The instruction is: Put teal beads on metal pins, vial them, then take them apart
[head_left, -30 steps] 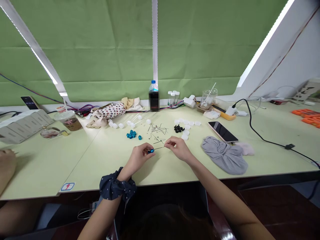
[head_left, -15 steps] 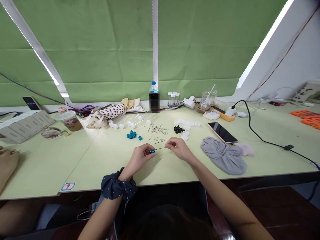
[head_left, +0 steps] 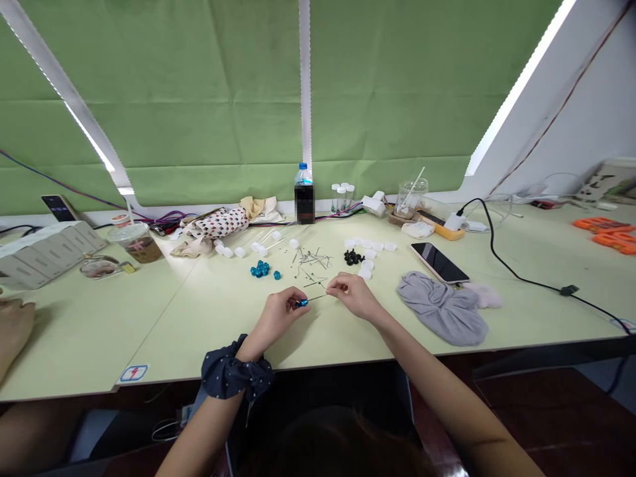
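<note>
Hands unmoved: blue bead (head_left: 301, 303) at left hand (head_left: 279, 313)

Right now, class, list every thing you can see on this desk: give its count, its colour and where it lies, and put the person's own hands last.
loose blue beads: a small cluster, blue, left of centre
metal pins: a scattered pile, silver, mid-desk
black beads: a small heap, black, right of the pins
white caps: several, white, around the black beads
water bottle: one, clear with blue cap, at the back
phone: one, dark screen, right of centre
grey cloth: one, grey, near the front edge
iced drink cup: one, clear, far left
left hand: pinches a blue bead
right hand: pinches a thin pin pointing at that bead
</note>
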Motion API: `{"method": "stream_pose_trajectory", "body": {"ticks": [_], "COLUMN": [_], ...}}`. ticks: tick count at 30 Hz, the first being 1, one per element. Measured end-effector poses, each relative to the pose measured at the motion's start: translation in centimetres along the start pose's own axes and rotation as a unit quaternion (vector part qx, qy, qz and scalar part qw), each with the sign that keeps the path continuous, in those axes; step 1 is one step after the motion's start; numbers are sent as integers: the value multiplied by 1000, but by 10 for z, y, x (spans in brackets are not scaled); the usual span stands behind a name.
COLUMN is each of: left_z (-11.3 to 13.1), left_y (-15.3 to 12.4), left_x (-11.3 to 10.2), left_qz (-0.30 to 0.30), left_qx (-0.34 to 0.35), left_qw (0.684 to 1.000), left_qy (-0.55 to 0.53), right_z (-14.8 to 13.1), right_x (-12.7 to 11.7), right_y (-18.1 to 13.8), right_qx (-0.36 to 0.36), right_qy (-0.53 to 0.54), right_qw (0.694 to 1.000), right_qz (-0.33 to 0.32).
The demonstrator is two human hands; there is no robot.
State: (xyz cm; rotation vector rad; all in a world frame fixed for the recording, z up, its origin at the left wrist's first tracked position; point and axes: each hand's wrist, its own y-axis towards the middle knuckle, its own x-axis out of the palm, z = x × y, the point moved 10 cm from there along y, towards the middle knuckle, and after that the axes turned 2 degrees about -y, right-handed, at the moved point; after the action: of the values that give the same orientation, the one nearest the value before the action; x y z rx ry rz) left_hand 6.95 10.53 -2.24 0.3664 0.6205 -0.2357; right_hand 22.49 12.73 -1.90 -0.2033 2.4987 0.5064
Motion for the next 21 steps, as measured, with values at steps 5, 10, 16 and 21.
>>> {"method": "stream_pose_trajectory", "body": {"ticks": [5, 10, 16, 21], "left_z": [2, 2, -1, 1], "left_y": [-1, -3, -5, -6], "left_x": [6, 12, 19, 29], "left_qz": [-4, -26, -74, -102], "left_qx": [3, 4, -30, -64], "left_qw": [1000, 1000, 993, 982], "left_qy": [24, 3, -83, -145], "right_z": [-20, -25, -32, -31], "right_x": [-1, 0, -3, -4], "right_y": [-5, -6, -7, -7], "right_qx": [-51, -60, -73, -56], "right_qy": [-42, -21, 0, 47], "right_qw": [998, 998, 997, 997], "right_qz": [8, 5, 19, 19]}}
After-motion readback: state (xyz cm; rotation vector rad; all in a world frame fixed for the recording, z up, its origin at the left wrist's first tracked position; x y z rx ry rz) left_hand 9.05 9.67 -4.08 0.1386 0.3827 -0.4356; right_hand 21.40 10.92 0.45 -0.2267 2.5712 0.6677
